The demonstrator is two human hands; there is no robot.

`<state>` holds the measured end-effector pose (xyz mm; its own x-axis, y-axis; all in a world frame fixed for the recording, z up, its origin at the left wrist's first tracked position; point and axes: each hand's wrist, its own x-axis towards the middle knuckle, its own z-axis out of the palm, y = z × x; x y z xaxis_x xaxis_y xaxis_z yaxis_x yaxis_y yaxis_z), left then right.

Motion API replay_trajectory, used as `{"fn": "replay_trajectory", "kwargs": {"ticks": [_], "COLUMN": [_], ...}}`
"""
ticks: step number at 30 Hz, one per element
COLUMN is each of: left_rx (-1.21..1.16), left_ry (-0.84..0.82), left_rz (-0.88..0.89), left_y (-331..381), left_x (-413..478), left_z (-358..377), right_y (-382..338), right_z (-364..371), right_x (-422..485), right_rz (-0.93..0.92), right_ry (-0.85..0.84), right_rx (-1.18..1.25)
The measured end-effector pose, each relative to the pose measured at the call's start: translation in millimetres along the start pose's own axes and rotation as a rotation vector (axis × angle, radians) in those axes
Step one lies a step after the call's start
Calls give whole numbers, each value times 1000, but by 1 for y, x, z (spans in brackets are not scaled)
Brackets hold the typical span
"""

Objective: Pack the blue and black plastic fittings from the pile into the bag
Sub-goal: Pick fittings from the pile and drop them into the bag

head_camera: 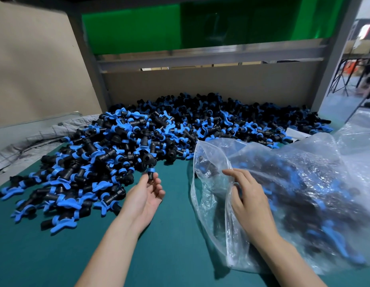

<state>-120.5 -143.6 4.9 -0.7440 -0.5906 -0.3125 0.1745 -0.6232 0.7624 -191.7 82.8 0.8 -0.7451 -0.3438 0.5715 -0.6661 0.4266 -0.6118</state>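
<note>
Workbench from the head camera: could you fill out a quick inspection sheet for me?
Surface: green mat.
Job's things: pile of blue and black fittings; clear bag, partly filled.
Clutter: grey cloth at left.
Grips: left hand pinches one fitting; right hand rests on the bag's mouth.
Cables: nothing seen.
Surroundings: grey frame, green panel behind.

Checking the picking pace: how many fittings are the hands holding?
1. The left hand pinches one fitting at the near edge of the pile; the right hand rests on the clear bag, holding no fitting that shows.
</note>
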Motion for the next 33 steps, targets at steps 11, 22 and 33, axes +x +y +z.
{"fn": "replay_trajectory", "kwargs": {"ticks": [11,22,33], "left_rx": [139,120,138], "left_ry": [-9,-73,-74], "left_rz": [64,79,150], "left_y": [-4,-3,-6], "left_x": [-2,-6,-2], "left_z": [3,1,-2], "right_y": [-1,0,1], "right_z": [-1,0,1], "right_x": [0,0,0], "right_rz": [-4,-11,-16], "right_ry": [4,15,18], "right_rx": [-1,1,3]}}
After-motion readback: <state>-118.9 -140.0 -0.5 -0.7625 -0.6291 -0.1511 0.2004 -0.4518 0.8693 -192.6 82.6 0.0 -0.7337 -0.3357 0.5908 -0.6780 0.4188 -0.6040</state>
